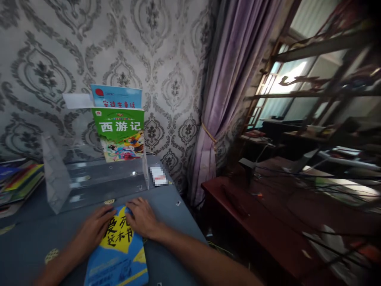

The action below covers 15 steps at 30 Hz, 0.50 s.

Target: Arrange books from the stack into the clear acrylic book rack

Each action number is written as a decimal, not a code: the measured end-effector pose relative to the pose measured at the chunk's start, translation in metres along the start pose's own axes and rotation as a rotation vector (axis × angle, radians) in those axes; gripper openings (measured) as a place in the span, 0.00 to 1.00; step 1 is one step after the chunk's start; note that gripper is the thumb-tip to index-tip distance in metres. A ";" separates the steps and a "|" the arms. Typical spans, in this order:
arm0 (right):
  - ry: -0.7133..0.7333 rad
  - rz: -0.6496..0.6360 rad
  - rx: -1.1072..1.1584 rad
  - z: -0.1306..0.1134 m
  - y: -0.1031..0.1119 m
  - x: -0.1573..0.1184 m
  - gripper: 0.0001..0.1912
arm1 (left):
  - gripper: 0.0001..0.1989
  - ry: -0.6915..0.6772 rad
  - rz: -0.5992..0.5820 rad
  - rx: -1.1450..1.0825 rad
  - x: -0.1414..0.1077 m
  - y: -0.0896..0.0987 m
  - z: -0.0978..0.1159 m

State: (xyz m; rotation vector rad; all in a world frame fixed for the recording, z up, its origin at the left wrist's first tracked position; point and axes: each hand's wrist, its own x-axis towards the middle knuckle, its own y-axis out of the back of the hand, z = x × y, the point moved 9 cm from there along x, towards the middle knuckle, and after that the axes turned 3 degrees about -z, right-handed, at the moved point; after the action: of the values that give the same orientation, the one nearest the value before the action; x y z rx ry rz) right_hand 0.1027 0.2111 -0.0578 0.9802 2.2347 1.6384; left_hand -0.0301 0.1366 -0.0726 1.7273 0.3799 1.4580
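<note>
Head view: 1 blue-and-yellow book (pixel 117 254), flat on table (pixel 169 204), is apparently being steadied at upper edges by left hand (pixel 97 224) and right hand (pixel 143 218), fingers close together, pinch indeterminable, firm 2-handed grip seemingly being called for next.

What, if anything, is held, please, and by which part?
The left hand and right hand touch the blue book at its upper sides; whether they grip it is unclear.
</note>
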 end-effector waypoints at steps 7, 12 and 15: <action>0.044 0.017 0.037 0.001 -0.006 0.003 0.16 | 0.18 0.023 -0.232 -0.004 0.000 0.001 0.034; 0.050 0.025 0.035 0.000 -0.004 0.003 0.16 | 0.21 -0.081 -0.348 -0.061 -0.007 0.010 0.086; 0.046 0.008 0.032 -0.001 -0.003 0.003 0.17 | 0.27 -0.166 -0.452 -0.120 -0.014 0.016 0.123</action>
State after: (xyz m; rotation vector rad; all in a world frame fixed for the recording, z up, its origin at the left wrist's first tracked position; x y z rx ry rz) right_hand 0.0982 0.2119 -0.0598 0.9705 2.2970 1.6498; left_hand 0.0752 0.0689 -0.0682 1.5291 0.5410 0.9859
